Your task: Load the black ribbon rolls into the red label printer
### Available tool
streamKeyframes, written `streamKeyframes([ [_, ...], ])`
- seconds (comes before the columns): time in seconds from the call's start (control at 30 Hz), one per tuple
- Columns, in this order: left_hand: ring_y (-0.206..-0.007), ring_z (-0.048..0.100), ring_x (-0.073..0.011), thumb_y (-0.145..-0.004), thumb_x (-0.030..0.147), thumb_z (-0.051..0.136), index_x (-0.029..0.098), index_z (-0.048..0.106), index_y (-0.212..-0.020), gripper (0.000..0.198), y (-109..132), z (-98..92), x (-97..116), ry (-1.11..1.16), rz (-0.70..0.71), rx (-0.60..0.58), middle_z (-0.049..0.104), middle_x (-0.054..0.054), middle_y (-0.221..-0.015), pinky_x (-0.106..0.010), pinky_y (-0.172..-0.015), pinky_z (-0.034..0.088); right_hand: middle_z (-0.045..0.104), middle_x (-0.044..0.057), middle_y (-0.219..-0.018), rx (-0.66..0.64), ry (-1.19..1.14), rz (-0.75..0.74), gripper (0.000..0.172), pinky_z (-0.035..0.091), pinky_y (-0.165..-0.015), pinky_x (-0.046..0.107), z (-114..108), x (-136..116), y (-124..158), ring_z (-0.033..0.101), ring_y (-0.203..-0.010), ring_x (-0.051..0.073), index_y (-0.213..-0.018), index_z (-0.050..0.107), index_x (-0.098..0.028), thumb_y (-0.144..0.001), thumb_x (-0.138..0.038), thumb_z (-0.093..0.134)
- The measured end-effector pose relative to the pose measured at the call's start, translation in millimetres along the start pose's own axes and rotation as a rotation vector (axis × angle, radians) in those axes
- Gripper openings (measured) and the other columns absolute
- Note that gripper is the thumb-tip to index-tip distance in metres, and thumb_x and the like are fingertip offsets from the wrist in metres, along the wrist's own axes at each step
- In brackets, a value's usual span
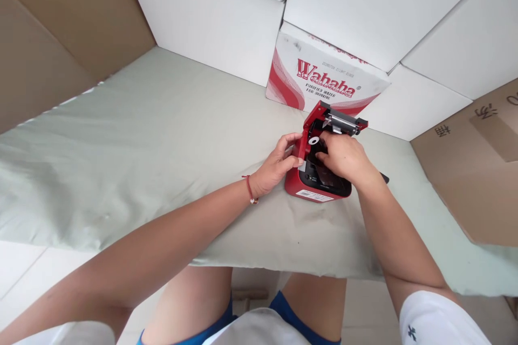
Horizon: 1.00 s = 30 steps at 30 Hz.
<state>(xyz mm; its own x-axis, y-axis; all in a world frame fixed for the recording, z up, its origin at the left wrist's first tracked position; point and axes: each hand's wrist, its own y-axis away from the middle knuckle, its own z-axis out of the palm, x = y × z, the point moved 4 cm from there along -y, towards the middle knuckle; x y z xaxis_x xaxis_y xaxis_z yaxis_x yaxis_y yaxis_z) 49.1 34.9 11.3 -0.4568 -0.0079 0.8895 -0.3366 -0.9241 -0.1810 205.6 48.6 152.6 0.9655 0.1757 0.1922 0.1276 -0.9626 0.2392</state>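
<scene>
A red and black label printer (317, 185) stands on the cloth-covered table with its lid (339, 118) raised. My left hand (279, 164) grips the printer's left side, thumb on the top edge and fingers along the outer wall. Inside the open compartment is a white ring-shaped piece (313, 140), close to the fingertips of my right hand (343, 155). That hand reaches in from the right, fingers bent and closed; what they hold, if anything, is hidden. A white label sits on the printer's near face.
Behind the printer stands a white and red Wahaha water carton (324, 78), against a wall of white boxes (214, 27). Brown cardboard boxes border the left (73, 16) and right (477, 161). A small dark object (384, 178) shows beyond my right wrist. Pale green cloth (162, 135) covers the table.
</scene>
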Motion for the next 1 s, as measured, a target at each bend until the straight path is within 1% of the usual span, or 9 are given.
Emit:
streamKeyframes([
  [0.13,-0.165,0.061,-0.0413,-0.087,0.048,0.09,0.032,0.063,-0.154,0.074,0,0.7,0,-0.002,-0.007,0.02,0.073,-0.008,-0.163,-0.066,-0.145,0.045,0.088,0.021,-0.147,0.009,-0.023,0.011,0.048,0.061,-0.093,0.046,-3,-1,8,0.085,-0.132,0.043,-0.159,0.069,-0.017,-0.113,-0.021,0.061],
  [0.23,-0.165,0.059,-0.0407,-0.087,0.047,0.088,0.031,0.062,-0.155,0.075,0,1.5,1,-0.021,-0.016,0.022,0.067,-0.01,-0.17,-0.065,-0.144,0.046,0.088,0.024,-0.145,0.014,-0.012,0.035,0.05,0.061,-0.091,0.048,-5,-3,12,0.086,-0.127,0.046,-0.162,0.067,-0.017,-0.113,-0.02,0.058],
  [0.33,-0.16,0.061,-0.0388,-0.088,0.046,0.088,0.03,0.061,-0.157,0.075,0,1.0,0,-0.019,-0.018,0.016,0.063,-0.011,-0.174,-0.063,-0.143,0.047,0.088,0.027,-0.142,0.012,0.016,0.053,0.05,0.061,-0.087,0.048,-3,-4,8,0.087,-0.125,0.048,-0.16,0.072,-0.019,-0.111,-0.018,0.059],
  [0.43,-0.158,0.063,-0.0377,-0.089,0.046,0.09,0.03,0.063,-0.157,0.075,-1,-0.8,-3,-0.006,-0.011,0.018,0.062,-0.011,-0.174,-0.062,-0.142,0.048,0.09,0.024,-0.136,0.017,0.028,0.04,0.048,0.06,-0.087,0.045,-1,-7,1,0.087,-0.126,0.045,-0.152,0.078,-0.023,-0.108,-0.015,0.063],
  [0.57,-0.158,0.062,-0.038,-0.09,0.042,0.09,0.031,0.068,-0.156,0.07,-4,-2.5,-6,-0.018,0.033,0.028,0.066,-0.01,-0.168,-0.062,-0.143,0.048,0.09,0.019,-0.14,0.052,-0.016,-0.007,0.041,0.064,-0.094,0.044,0,-5,0,0.086,-0.128,0.04,-0.147,0.083,-0.023,-0.11,-0.023,0.066],
  [0.67,-0.155,0.063,-0.0374,-0.091,0.04,0.089,0.033,0.071,-0.155,0.067,-5,-2.3,-8,-0.043,0.08,0.037,0.07,-0.008,-0.161,-0.064,-0.145,0.046,0.088,0.015,-0.152,0.116,-0.112,-0.063,0.042,0.066,-0.111,0.047,1,5,21,0.085,-0.135,0.035,-0.152,0.084,-0.024,-0.118,-0.029,0.06],
  [0.8,-0.156,0.062,-0.038,-0.095,0.042,0.084,0.032,0.071,-0.151,0.059,-3,-0.7,-5,-0.152,0.153,0.078,0.069,-0.009,-0.157,-0.066,-0.147,0.043,0.093,0.011,-0.134,0.387,-0.457,-0.221,0.038,0.071,-0.113,0.054,11,23,72,0.087,-0.122,0.032,-0.135,0.091,-0.028,-0.123,-0.042,0.058],
  [0.93,-0.162,0.057,-0.0435,-0.1,0.042,0.082,0.027,0.072,-0.145,0.049,13,3.8,14,-0.423,0.372,0.215,0.064,-0.019,-0.163,-0.068,-0.146,0.042,0.092,0.011,-0.147,0.546,-0.522,-0.402,0.032,0.072,-0.118,0.063,38,25,115,0.085,-0.136,0.035,-0.138,0.091,-0.032,-0.124,-0.04,0.064],
  [1.0,-0.16,0.058,-0.0457,-0.101,0.043,0.083,0.027,0.075,-0.143,0.046,24,11.5,25,-0.517,0.501,0.214,0.066,-0.02,-0.163,-0.07,-0.145,0.041,0.087,0.013,-0.157,0.581,-0.493,-0.415,0.034,0.072,-0.122,0.066,50,21,127,0.084,-0.143,0.036,-0.146,0.089,-0.03,-0.124,-0.035,0.064],
])
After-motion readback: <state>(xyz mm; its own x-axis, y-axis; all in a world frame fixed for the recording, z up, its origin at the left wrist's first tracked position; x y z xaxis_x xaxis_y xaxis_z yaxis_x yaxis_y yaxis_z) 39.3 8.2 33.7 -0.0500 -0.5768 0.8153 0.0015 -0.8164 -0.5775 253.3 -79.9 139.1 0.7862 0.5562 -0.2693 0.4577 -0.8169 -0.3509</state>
